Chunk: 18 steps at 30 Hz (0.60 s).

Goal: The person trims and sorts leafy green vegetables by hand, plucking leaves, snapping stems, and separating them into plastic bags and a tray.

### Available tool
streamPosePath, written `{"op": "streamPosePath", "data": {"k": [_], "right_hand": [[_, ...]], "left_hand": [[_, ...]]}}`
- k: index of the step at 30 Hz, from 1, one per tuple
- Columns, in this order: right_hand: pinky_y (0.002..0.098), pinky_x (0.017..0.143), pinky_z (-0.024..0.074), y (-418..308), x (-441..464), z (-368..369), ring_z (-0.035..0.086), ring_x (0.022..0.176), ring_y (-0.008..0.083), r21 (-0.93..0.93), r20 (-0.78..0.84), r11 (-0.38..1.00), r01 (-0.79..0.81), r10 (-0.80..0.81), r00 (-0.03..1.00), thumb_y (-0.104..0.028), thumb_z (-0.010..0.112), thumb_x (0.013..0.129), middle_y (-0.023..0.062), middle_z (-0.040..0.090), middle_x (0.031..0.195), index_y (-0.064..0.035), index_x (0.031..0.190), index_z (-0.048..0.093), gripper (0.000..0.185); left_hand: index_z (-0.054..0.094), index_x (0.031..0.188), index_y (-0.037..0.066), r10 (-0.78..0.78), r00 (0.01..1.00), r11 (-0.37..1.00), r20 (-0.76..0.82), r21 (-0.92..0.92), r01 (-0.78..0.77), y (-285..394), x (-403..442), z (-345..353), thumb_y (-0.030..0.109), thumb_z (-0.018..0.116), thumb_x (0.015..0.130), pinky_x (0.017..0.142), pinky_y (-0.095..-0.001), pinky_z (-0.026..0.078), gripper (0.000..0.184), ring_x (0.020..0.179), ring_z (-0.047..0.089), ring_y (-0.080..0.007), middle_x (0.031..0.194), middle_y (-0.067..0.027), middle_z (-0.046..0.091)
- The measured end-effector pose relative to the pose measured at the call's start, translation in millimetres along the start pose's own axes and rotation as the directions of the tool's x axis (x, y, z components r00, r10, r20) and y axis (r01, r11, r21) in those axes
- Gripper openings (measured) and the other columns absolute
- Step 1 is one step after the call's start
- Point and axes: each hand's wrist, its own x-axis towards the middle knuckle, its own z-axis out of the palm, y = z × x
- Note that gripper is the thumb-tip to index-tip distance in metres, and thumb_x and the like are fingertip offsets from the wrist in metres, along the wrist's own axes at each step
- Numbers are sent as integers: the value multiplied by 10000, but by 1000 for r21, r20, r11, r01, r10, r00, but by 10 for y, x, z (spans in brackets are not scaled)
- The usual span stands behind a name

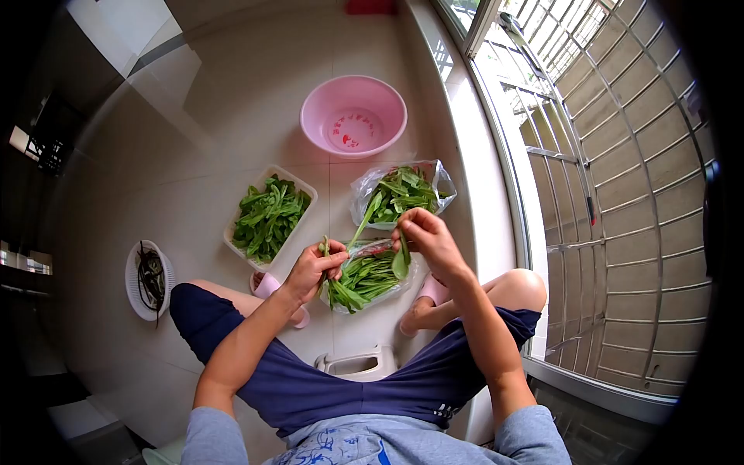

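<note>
My left hand (316, 265) is closed, with its fingertips pinching a thin green stem. A leafy green (401, 262) hangs from the pinched fingers of my right hand (431, 239), its broad leaf pointing down. Below both hands lies a pile of long-leaved greens (364, 282) on a clear plastic bag, between my feet. Just beyond it, a second clear plastic bag (445, 184) holds more greens (403, 191). To the left, a whitish rectangular tub (312, 188) is filled with loose leaves (268, 218).
A pink basin (310, 116) stands farther out on the tiled floor (194, 232). At far left is a white slotted basket (133, 288) with dark, stringy scraps. A low stool (345, 364) shows between my legs. A ledge and metal window bars (573, 248) border the right side.
</note>
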Motion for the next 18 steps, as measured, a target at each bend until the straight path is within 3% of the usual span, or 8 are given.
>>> {"op": "streamPosePath", "data": {"k": [1, 2, 3, 4, 5, 8, 12, 18], "right_hand": [[208, 559, 424, 91, 21, 48, 529, 622, 98, -12, 33, 994, 108, -108, 994, -77, 451, 812, 43, 544, 735, -24, 848, 484, 72], [217, 542, 420, 142, -17, 105, 528, 616, 99, -270, -2, 943, 193, -201, 980, -49, 469, 792, 48, 541, 723, -15, 869, 499, 89], [225, 526, 417, 147, -54, 195, 527, 611, 100, -511, -9, 822, 252, -299, 954, -20, 487, 771, 54, 538, 711, -7, 890, 514, 123], [262, 518, 419, 194, -37, 246, 538, 606, 156, -676, 120, 548, 492, -577, 808, 5, 518, 728, 91, 531, 699, -18, 936, 531, 209], [292, 544, 430, 232, -51, 282, 535, 622, 233, -761, 207, 395, 515, -604, 769, -5, 537, 706, 118, 525, 730, -29, 956, 530, 251], [339, 596, 429, 333, -63, 360, 512, 684, 271, -802, 364, 227, 552, -546, 754, 3, 492, 665, 114, 497, 748, -15, 896, 514, 233], [336, 585, 424, 361, -61, 406, 500, 674, 253, -806, 432, 164, 569, -493, 755, 2, 479, 645, 102, 459, 700, -34, 730, 476, 92], [354, 564, 411, 393, -57, 438, 492, 645, 279, -785, 388, 282, 552, -471, 792, 5, 485, 671, 117, 458, 681, -28, 742, 497, 80]], "left_hand": [[515, 804, 15, 1, 1000, 1000, -1, -1, -1, 2, -1, 5, 27, 514, 752, 472, -219, 371, 54, 458, 388, -62, 596, -9, 476], [515, 800, 16, -2, 1000, 1000, 8, 13, 2, 8, -2, 13, 33, 518, 750, 470, -217, 370, 52, 462, 393, -63, 592, -7, 474], [516, 796, 18, -4, 1000, 1000, 16, 26, 4, 9, -3, 19, 39, 523, 749, 469, -214, 368, 51, 465, 398, -64, 588, -5, 471], [516, 796, 18, -2, 1000, 1000, 13, 25, 2, -1, -1, 20, 39, 523, 749, 469, -214, 368, 51, 465, 398, -64, 588, -5, 471], [516, 795, 22, -3, 1000, 996, 9, 90, 3, -19, 2, 19, 52, 529, 749, 461, -197, 353, 56, 468, 403, -60, 587, 6, 463], [520, 794, 31, -17, 999, 987, 29, 157, 12, -62, 2, 18, 71, 536, 749, 452, -176, 332, 63, 475, 405, -51, 592, 22, 455], [523, 798, 32, -43, 997, 981, 67, 192, 29, -78, -5, 35, 77, 526, 750, 456, -170, 315, 66, 489, 392, -42, 614, 27, 456], [521, 829, 18, -66, 992, 984, 111, 175, 46, -93, -2, 10, 66, 526, 749, 486, -188, 349, 94, 510, 422, -61, 668, -8, 515]]}}
